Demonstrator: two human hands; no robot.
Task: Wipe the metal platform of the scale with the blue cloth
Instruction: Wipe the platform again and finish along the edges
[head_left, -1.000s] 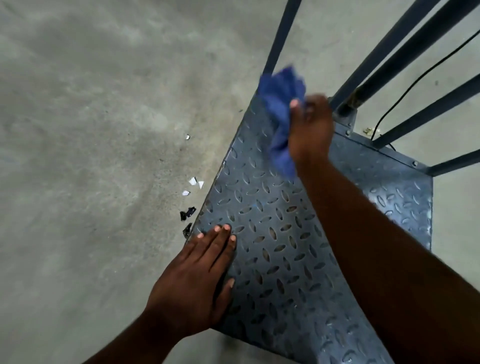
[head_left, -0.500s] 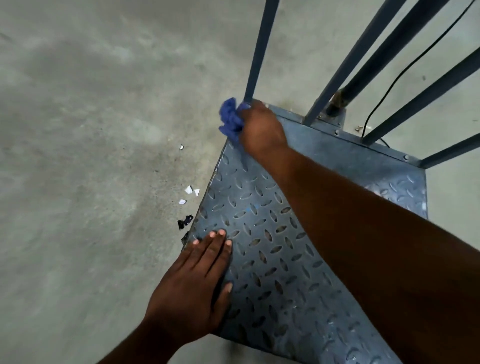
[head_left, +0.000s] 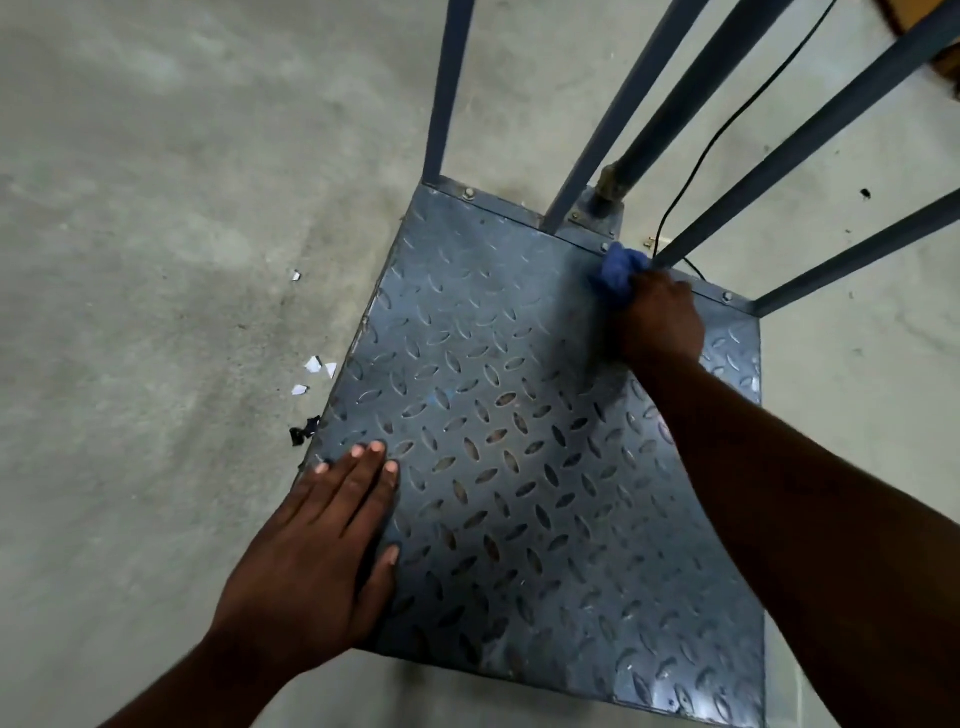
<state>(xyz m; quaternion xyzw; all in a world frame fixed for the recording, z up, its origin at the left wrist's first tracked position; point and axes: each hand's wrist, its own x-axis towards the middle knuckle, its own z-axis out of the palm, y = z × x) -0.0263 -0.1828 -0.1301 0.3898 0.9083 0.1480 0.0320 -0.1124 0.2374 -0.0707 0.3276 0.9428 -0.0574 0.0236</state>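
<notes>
Fingers first: your right hand (head_left: 661, 323) has its fingers curled tight around the bunched blue cloth (head_left: 618, 274), while your left hand (head_left: 322, 545) lies flat, fingers straight, on the near-left edge of the platform (head_left: 498, 431).

Take the scene from the biggest piece down. That platform is a large square of tread plate sitting on the concrete floor (head_left: 156, 208), with upright blue bars (head_left: 448, 88) rising from its far edge. Your right forearm crosses the right side of the plate, and the cloth sits at the far edge, right of centre, pressed just beside the foot of one bar and a bolted rail.

What matters for the next stroke is direction: nearly all the plate lies toward you and to the left of the cloth. I judge a pull back along the plate or a sweep leftward along the far rail fits. Your right hand does the work; the left only braces.

Small scraps (head_left: 314, 371) lie on the floor just beside the left edge.
</notes>
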